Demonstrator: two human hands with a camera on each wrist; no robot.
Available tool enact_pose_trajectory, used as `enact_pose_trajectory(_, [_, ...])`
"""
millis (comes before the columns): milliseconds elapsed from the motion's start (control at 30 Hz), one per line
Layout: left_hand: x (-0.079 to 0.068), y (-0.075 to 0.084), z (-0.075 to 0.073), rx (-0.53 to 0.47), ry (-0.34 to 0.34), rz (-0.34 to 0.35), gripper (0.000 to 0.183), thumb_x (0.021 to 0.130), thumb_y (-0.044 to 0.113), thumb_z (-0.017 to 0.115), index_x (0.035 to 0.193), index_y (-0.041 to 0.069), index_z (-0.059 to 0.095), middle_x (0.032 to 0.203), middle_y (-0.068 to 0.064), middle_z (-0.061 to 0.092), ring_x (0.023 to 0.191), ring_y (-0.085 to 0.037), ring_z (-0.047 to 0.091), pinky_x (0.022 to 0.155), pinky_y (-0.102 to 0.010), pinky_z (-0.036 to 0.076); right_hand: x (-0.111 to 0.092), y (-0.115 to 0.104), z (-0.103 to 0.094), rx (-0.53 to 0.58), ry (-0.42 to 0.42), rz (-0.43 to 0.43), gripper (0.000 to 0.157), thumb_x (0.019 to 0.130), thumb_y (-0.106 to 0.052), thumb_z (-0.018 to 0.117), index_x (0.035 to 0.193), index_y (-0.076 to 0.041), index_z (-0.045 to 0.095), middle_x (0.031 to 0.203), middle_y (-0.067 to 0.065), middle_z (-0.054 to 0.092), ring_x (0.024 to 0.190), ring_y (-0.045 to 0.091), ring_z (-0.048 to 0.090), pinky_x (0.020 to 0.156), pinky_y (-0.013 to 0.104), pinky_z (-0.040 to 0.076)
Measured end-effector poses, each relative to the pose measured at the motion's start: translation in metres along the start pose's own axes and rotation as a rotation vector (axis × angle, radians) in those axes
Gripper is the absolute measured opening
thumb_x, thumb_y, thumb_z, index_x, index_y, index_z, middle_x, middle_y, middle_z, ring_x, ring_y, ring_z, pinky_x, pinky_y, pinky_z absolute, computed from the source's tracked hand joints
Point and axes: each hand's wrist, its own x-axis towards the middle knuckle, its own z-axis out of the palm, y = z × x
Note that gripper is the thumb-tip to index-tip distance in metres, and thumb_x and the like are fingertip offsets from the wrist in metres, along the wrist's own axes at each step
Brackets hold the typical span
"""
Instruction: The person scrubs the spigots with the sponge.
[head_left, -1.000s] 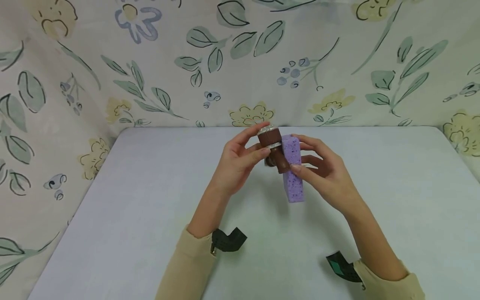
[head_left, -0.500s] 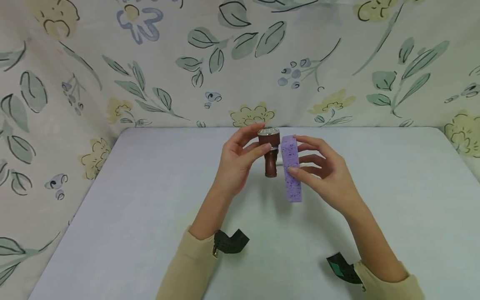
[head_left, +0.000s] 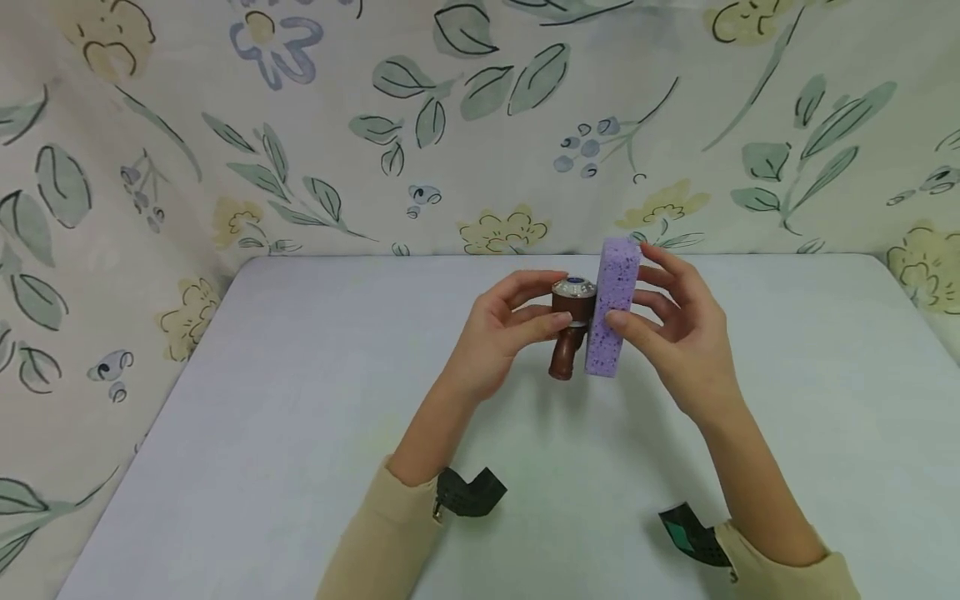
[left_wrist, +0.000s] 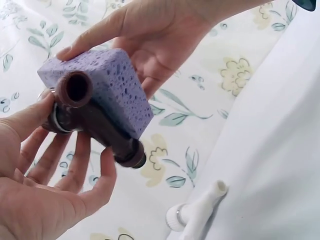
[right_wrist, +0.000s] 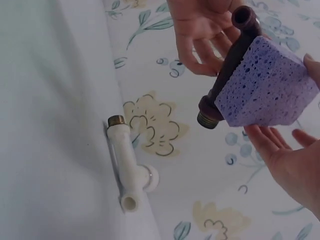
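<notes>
My left hand (head_left: 495, 342) grips a brown tap (head_left: 572, 310) by its knob end, thumb in front and fingers behind. The tap has a silvery cap with a dark blue centre, and its spout points down. A purple speckled sponge (head_left: 617, 283) is pinched upright in my right hand (head_left: 682, 342). The sponge's flat face lies against the tap's right side, above the table. In the left wrist view, the tap's open spout (left_wrist: 77, 89) faces the camera. The right wrist view shows its threaded brass end (right_wrist: 207, 120) sticking out past the sponge (right_wrist: 265, 85).
A white tap (right_wrist: 127, 155) with a brass threaded end lies on the white table (right_wrist: 55, 150) near its far edge; the hands hide it in the head view. Behind the table hangs a floral cloth (head_left: 480, 150). Black straps (head_left: 472, 492) sit at both sleeve cuffs.
The tap and sponge were briefly apart half a second ago and now meet again. Both hands have shifted right; the sponge has risen along the tap while the tap has come slightly lower.
</notes>
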Motion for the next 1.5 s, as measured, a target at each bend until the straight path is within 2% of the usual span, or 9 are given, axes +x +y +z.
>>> enact_pose_trajectory(167, [-0.001, 0.002, -0.004, 0.035, -0.005, -0.02, 0.044, 0.1, -0.01, 0.062, 0.143, -0.009, 0.054, 0.136, -0.02, 0.059, 0.102, -0.017, 0.073, 0.088, -0.037, 0.064, -0.001, 0.002, 0.001, -0.015, -0.009, -0.008, 0.063, 0.094, 0.014, 0.069, 0.152, -0.005, 0.053, 0.138, 0.009, 0.061, 0.12, 0.02, 0.063, 0.099, 0.017, 0.056])
enact_pose_trajectory(267, [0.0, 0.002, -0.005, 0.035, 0.002, -0.025, 0.045, 0.101, -0.009, 0.062, 0.144, -0.008, 0.054, 0.138, -0.02, 0.058, 0.105, -0.019, 0.073, 0.088, -0.039, 0.065, -0.002, 0.002, 0.0, -0.085, -0.047, 0.01, 0.062, 0.097, 0.009, 0.069, 0.155, -0.007, 0.052, 0.142, 0.006, 0.06, 0.119, 0.02, 0.063, 0.097, 0.016, 0.057])
enact_pose_trajectory(433, [0.001, 0.001, -0.008, 0.012, 0.04, -0.023, 0.045, 0.101, -0.009, 0.06, 0.145, -0.008, 0.053, 0.138, -0.019, 0.057, 0.103, -0.017, 0.074, 0.088, -0.037, 0.065, -0.001, -0.001, -0.003, -0.195, -0.196, 0.096, 0.076, 0.1, 0.001, 0.07, 0.165, -0.021, 0.039, 0.154, 0.008, 0.049, 0.122, 0.02, 0.06, 0.092, 0.018, 0.059])
enact_pose_trajectory(567, [0.002, 0.0, -0.01, -0.01, 0.052, -0.025, 0.045, 0.101, -0.01, 0.06, 0.145, -0.009, 0.052, 0.136, -0.019, 0.058, 0.099, -0.012, 0.073, 0.086, -0.033, 0.064, -0.001, -0.003, -0.009, -0.146, -0.327, 0.124, 0.087, 0.098, 0.006, 0.069, 0.169, -0.025, 0.028, 0.157, 0.01, 0.039, 0.128, 0.021, 0.055, 0.092, 0.021, 0.061])
enact_pose_trajectory(667, [0.002, 0.0, -0.01, -0.024, 0.048, -0.027, 0.045, 0.101, -0.011, 0.059, 0.145, -0.01, 0.051, 0.136, -0.019, 0.058, 0.099, -0.011, 0.073, 0.085, -0.032, 0.064, 0.0, -0.004, -0.012, -0.11, -0.366, 0.106, 0.087, 0.098, 0.009, 0.067, 0.169, -0.023, 0.028, 0.155, 0.01, 0.04, 0.132, 0.018, 0.054, 0.095, 0.021, 0.059])
enact_pose_trajectory(767, [0.001, 0.0, -0.011, -0.03, 0.042, -0.025, 0.045, 0.101, -0.011, 0.058, 0.145, -0.01, 0.051, 0.135, -0.018, 0.059, 0.098, -0.012, 0.073, 0.084, -0.031, 0.063, 0.0, -0.005, -0.011, -0.112, -0.333, 0.078, 0.083, 0.097, 0.01, 0.067, 0.167, -0.021, 0.034, 0.154, 0.011, 0.046, 0.133, 0.016, 0.056, 0.097, 0.02, 0.058])
enact_pose_trajectory(1000, [0.001, 0.0, -0.009, -0.026, -0.023, -0.007, 0.046, 0.1, -0.011, 0.059, 0.145, -0.011, 0.051, 0.138, -0.02, 0.058, 0.103, -0.015, 0.073, 0.088, -0.036, 0.064, 0.0, -0.005, -0.007, -0.053, -0.159, 0.029, 0.076, 0.096, 0.014, 0.066, 0.162, -0.017, 0.044, 0.144, 0.007, 0.061, 0.129, 0.016, 0.062, 0.104, 0.018, 0.053])
enact_pose_trajectory(1267, [0.002, 0.0, -0.007, 0.0, -0.013, 0.013, 0.046, 0.099, -0.013, 0.06, 0.144, -0.012, 0.052, 0.135, -0.021, 0.059, 0.1, -0.013, 0.072, 0.086, -0.031, 0.063, 0.0, -0.003, -0.006, 0.08, -0.152, 0.008, 0.077, 0.093, 0.02, 0.062, 0.161, -0.013, 0.044, 0.141, 0.011, 0.062, 0.128, 0.023, 0.061, 0.101, 0.023, 0.057])
enact_pose_trajectory(1500, [0.0, 0.003, -0.006, 0.026, -0.058, 0.016, 0.048, 0.098, -0.014, 0.06, 0.146, -0.012, 0.052, 0.14, -0.022, 0.059, 0.103, -0.014, 0.072, 0.089, -0.035, 0.064, 0.0, -0.001, -0.007, 0.116, -0.102, 0.014, 0.068, 0.096, 0.017, 0.06, 0.157, -0.011, 0.048, 0.14, 0.009, 0.063, 0.13, 0.021, 0.06, 0.102, 0.021, 0.056])
